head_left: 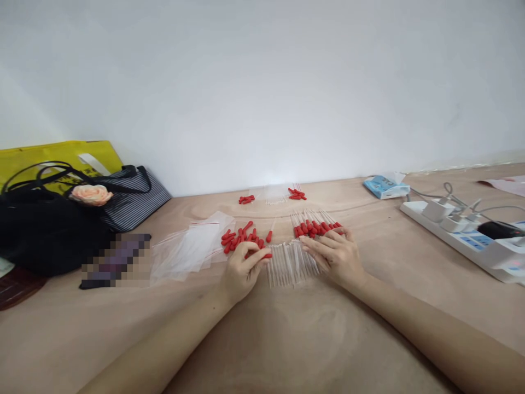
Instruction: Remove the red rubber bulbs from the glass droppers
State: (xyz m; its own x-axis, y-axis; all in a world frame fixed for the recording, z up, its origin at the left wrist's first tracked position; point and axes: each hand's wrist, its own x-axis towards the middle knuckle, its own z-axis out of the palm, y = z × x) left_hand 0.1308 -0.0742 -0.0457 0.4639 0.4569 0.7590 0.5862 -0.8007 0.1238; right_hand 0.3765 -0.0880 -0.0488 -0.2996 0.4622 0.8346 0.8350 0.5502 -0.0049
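Observation:
My left hand [243, 269] is curled with its fingertips pinched on a small red rubber cap [267, 255] at the left edge of a row of clear glass tubes [287, 265]. My right hand [335, 253] lies flat with fingers stretched over the right part of those tubes, touching a bunch of tubes fitted with red caps [315, 226]. A loose pile of red caps [241, 236] sits just beyond my left hand.
Clear zip bags [186, 249] lie left of the pile. Black, striped and yellow bags [61, 213] stand at the far left. Two small cap heaps [296, 193] rest near the wall. A white power strip [467, 235] with plugs and a tissue pack [385, 186] are at right.

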